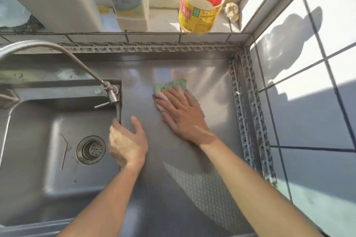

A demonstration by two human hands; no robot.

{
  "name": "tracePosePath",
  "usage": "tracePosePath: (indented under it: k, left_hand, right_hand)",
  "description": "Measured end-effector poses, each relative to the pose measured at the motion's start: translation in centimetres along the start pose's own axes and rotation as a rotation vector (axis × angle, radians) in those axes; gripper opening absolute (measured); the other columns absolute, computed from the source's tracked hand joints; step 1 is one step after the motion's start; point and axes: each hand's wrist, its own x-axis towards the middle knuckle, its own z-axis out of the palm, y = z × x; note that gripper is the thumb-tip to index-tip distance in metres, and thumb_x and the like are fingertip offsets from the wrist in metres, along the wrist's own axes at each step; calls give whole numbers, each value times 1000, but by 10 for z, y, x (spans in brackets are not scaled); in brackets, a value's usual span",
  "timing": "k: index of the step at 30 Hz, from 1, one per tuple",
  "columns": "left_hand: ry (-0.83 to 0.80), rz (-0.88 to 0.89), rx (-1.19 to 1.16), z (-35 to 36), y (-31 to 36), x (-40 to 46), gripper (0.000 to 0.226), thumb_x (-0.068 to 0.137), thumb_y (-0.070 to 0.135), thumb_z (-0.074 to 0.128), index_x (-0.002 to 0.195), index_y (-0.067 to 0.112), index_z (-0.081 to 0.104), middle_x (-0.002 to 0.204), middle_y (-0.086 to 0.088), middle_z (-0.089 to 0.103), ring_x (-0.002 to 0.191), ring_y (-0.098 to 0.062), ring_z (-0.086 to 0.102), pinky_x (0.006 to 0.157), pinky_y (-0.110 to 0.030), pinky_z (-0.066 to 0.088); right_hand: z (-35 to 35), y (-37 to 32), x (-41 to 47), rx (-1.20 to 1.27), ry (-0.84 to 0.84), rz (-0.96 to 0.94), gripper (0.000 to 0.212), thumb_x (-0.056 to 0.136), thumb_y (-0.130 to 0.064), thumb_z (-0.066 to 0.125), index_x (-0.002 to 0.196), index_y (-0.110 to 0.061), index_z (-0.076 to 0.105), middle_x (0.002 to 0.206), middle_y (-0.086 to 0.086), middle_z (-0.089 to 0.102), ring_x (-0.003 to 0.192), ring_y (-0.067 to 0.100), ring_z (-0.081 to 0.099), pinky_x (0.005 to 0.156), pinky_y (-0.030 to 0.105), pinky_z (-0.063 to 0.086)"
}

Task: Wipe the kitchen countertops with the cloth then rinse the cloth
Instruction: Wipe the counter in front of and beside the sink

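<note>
Green cloth (pixel 174 85) flat beneath the right hand (pixel 182 114)'s straight spread fingers (pixel 167 98), left hand (pixel 127 140) relaxed at sink (pixel 28 159) edge

Countertop (pixel 192 179) embossed steel, dull sheen; sink (pixel 34 159) smooth steel; cloth (pixel 173 84) soft green fabric.
</note>
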Motion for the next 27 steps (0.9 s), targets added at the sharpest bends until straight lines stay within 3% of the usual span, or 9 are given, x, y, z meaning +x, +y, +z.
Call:
tracePosePath:
  k: [4,8,10,16,19,21,23,27]
  left_hand:
    - [20,12,-19,2,-3,1,67,101,56,41,142,4,49,130,-22,65,117,-47,64,94,-56,52]
    - [21,22,-31,2,-4,1,67,100,58,40,138,4,51,127,-22,66,114,-46,66,93,-56,53]
    - [18,31,-62,1,-6,1,68,100,58,40,139,4,51,128,-22,66,117,-46,65,95,-57,52]
    - [-101,57,-282,-8,-18,-2,61,107,39,44,156,5,35,154,-20,49,143,-38,46,116,-48,36]
    - [-186,224,-346,-22,-41,-18,55,106,21,49,150,-9,36,155,-29,42,147,-43,37,123,-53,28]
    - [-235,288,-323,-29,-65,-38,50,105,21,50,145,-8,39,152,-29,43,145,-44,38,122,-56,30]
    - [-261,305,-270,-32,-87,-63,59,107,29,48,157,4,28,166,-16,31,156,-30,26,129,-46,22]
    - [-236,416,-166,-27,-120,-90,68,110,37,40,166,15,8,175,0,9,163,-14,4,132,-41,9]
  right_hand:
    - [-23,75,-50,-3,60,325,52,112,-38,33,163,-29,31,171,-3,28,160,21,18,128,54,17]
    - [-19,57,-25,40,127,599,56,111,-40,29,166,-28,21,172,1,21,161,23,11,130,53,7]
    - [-10,22,-9,57,105,582,57,111,-43,29,166,-29,19,174,0,16,162,23,7,130,52,2]
    - [21,-79,-41,73,-77,123,58,109,-43,34,165,-34,23,174,-6,17,162,18,5,130,50,0]
    - [19,-68,-103,119,-83,-12,54,105,-45,42,158,-34,42,169,-5,34,160,19,20,131,48,7]
    - [12,-37,-141,93,-77,15,54,105,-48,40,156,-32,46,169,-6,35,160,19,20,130,49,8]
    - [1,-3,-166,21,-100,152,57,108,-49,33,162,-31,33,173,-6,23,162,20,11,130,54,9]
    - [-8,27,-161,-9,-20,518,58,110,-45,32,164,-25,28,175,6,13,163,26,3,131,50,-7]
